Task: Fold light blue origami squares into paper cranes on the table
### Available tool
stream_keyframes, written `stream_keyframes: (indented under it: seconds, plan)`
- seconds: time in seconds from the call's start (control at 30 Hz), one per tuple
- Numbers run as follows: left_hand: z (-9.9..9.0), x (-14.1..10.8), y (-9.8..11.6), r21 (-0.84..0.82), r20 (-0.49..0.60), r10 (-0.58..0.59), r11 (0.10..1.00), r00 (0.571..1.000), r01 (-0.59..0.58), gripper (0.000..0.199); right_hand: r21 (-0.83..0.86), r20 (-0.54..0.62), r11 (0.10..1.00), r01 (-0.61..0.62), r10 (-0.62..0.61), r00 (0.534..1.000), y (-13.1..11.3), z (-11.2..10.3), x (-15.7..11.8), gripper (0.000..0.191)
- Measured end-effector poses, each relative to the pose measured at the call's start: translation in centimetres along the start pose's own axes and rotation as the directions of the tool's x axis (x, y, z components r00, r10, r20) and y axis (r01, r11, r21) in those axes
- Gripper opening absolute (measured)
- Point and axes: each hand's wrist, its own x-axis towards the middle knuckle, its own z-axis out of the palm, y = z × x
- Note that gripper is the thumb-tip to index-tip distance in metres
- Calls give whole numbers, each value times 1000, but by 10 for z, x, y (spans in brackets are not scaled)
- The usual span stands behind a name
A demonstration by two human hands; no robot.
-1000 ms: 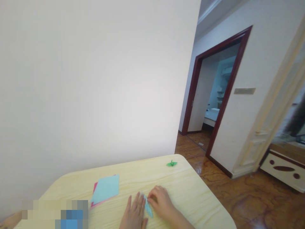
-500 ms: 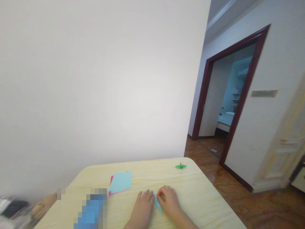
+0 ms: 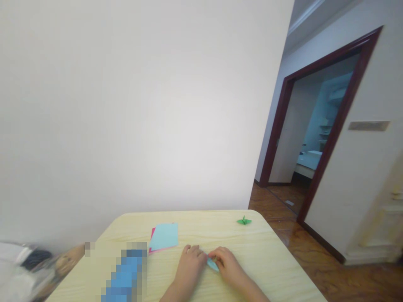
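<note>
A small strip of folded light-blue paper (image 3: 213, 264) lies slantwise on the table between my hands. My left hand (image 3: 191, 265) rests over its upper left end, fingers curled down and holding it; that end is partly hidden. My right hand (image 3: 228, 264) pinches the paper's right edge between thumb and bent fingers. Farther off, near the far right corner, sits a green origami crane (image 3: 244, 221) with its wings spread. Left of my hands is a stack of square paper, a light-blue sheet (image 3: 164, 236) on top of a pink one (image 3: 153, 231).
The pale wooden table (image 3: 267, 260) has rounded far corners and stands by a white wall (image 3: 176, 126). A blurred-out blue object (image 3: 124, 277) is at its left front. Beyond the right edge are a wooden floor (image 3: 283, 222) and a dark red door frame (image 3: 340, 121).
My left fingers, laid flatter before, are now more curled over the paper. The folded paper is turned and shows less between my hands. The whole view has shifted slightly.
</note>
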Motion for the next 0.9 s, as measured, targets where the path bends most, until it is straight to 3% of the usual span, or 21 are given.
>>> stream_keyframes:
  seconds: [0.1,0.2,0.3,0.53,0.9]
  plan:
    - [-11,-1,1,-100,-60,-51,994,997,44,25,124,-22,992,-34,37,999,-7,-1,5,39]
    - [-19,-2,2,-249,-65,-72,967,995,54,29,316,-56,942,-110,135,989,-14,1,11,23]
    - [-22,-3,4,-401,-54,-97,914,994,68,33,407,-50,905,-124,158,986,-18,6,17,9]
    - [-26,-4,3,-605,-35,-177,787,984,120,26,509,-91,856,-84,151,984,-25,8,19,13]
    - [-33,-1,14,-752,-15,-211,646,977,128,38,520,-170,853,-29,137,976,-42,-4,16,7]
